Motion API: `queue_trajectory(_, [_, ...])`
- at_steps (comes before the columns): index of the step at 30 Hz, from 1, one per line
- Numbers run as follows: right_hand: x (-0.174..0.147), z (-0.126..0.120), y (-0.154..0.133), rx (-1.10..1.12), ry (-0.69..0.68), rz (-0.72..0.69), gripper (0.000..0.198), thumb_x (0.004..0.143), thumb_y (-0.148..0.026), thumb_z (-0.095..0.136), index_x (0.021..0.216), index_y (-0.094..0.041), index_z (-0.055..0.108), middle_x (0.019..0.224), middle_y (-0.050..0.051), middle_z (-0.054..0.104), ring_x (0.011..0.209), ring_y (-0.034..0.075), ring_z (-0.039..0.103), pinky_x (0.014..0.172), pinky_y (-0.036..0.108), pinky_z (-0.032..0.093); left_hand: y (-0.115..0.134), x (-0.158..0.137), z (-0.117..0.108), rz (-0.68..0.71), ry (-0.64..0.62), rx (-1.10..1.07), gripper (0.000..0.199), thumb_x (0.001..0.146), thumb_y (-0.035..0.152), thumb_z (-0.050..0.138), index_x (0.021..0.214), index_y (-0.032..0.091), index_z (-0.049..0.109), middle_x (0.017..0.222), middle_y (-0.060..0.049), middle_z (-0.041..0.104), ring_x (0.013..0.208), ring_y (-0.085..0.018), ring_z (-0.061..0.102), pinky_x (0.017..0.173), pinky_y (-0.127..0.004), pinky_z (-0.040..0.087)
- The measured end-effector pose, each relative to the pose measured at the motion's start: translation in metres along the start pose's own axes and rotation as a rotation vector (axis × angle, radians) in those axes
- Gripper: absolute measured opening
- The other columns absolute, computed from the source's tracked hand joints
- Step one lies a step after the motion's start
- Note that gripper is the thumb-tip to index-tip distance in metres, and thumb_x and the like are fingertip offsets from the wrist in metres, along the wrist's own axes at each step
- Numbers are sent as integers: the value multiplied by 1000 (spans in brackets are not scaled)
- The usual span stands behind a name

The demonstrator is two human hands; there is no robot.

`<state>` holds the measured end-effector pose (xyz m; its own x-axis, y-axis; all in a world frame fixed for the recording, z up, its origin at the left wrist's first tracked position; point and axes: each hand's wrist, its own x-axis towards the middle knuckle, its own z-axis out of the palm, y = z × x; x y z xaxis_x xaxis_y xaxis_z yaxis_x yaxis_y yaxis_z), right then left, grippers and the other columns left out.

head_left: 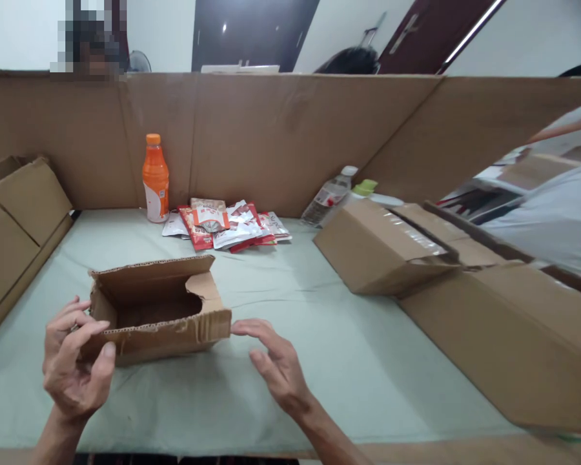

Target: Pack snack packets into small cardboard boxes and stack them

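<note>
A small open-topped cardboard box [169, 342] sits on the pale green cloth in front of me, its dark inside facing up. One curved cut-out flap is at its right end. My left hand [75, 365] is at the box's near left corner, index fingertip at the rim and thumb by the front wall, fingers bent around that corner. At the opposite end, my right hand [275, 361] has its index fingertip at the near right corner. Its thumb is held apart and nothing is in it.
An orange bottle [155, 184] stands by the cardboard wall [271, 135], beside several snack packets [237, 226]. A clear bottle [330, 197] leans farther right. Larger cardboard boxes flank the cloth at left [17, 226] and right [494, 323]. Other people are beyond the wall and at right.
</note>
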<state>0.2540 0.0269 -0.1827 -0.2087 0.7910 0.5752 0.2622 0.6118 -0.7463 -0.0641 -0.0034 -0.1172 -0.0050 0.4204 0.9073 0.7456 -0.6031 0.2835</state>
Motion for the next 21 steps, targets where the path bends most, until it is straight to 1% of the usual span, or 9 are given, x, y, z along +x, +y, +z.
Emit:
queue_trajectory(3, [33, -18, 22, -183, 33, 101, 21, 102, -36, 57, 112, -27, 73, 111, 6, 79, 106, 25, 73, 93, 39, 59, -2, -1, 0, -6, -6, -39, 30, 80, 7, 67, 107, 19, 70, 103, -7, 59, 117, -30, 62, 109, -59, 49])
queue_trajectory(6, [99, -21, 59, -539, -73, 96, 31, 98, -32, 58, 125, -22, 70, 129, 12, 74, 119, 29, 68, 102, 46, 55, -4, -1, 6, -28, 14, -45, 31, 79, 6, 67, 108, 19, 70, 100, -7, 59, 116, -30, 63, 107, -58, 50])
queue_trajectory(8, [151, -11, 85, -825, -226, 116, 48, 95, -25, 58, 142, -19, 61, 147, 16, 63, 134, 32, 58, 109, 50, 50, -2, -1, 9, -40, 19, -33, 33, 78, 7, 68, 108, 20, 70, 100, -6, 58, 115, -31, 62, 105, -58, 50])
queue_trajectory(9, [176, -2, 97, -894, -270, 129, 57, 92, -22, 60, 148, -17, 56, 154, 18, 56, 139, 34, 53, 110, 51, 47, 0, -1, 11, -45, 15, -27, 34, 78, 7, 68, 108, 21, 69, 100, -6, 58, 115, -31, 62, 105, -58, 50])
queue_trajectory(11, [219, 17, 118, -968, -328, 158, 70, 87, -16, 62, 155, -16, 47, 162, 21, 45, 147, 37, 43, 110, 53, 45, 6, 0, 13, -82, 5, -13, 35, 78, 7, 66, 109, 23, 70, 99, -5, 57, 115, -31, 61, 105, -58, 49])
queue_trajectory(13, [248, 35, 134, -982, -359, 192, 74, 85, -11, 61, 157, -16, 45, 160, 24, 46, 144, 39, 44, 107, 52, 44, 12, 1, 14, -129, 7, 1, 36, 79, 6, 64, 108, 26, 70, 97, -4, 55, 113, -30, 61, 105, -58, 48])
queue_trajectory(15, [264, 45, 146, -985, -379, 240, 68, 87, -8, 56, 154, -17, 49, 152, 25, 54, 134, 37, 53, 102, 49, 46, 15, 4, 15, -158, 8, 13, 37, 79, 6, 62, 108, 27, 70, 95, -4, 54, 110, -30, 61, 103, -58, 48])
queue_trajectory(17, [270, 47, 154, -964, -362, 291, 57, 91, -8, 49, 147, -16, 56, 140, 25, 63, 123, 34, 61, 96, 44, 47, 16, 5, 14, -151, 2, 20, 39, 80, 6, 62, 110, 28, 70, 94, -4, 54, 108, -30, 61, 101, -57, 48])
queue_trajectory(21, [266, 26, 154, -840, -210, 362, 44, 94, -10, 44, 130, -16, 69, 122, 21, 73, 116, 32, 66, 94, 39, 47, 13, 2, 10, -131, -22, 7, 44, 82, 6, 63, 119, 28, 71, 97, -5, 56, 112, -32, 61, 100, -59, 49])
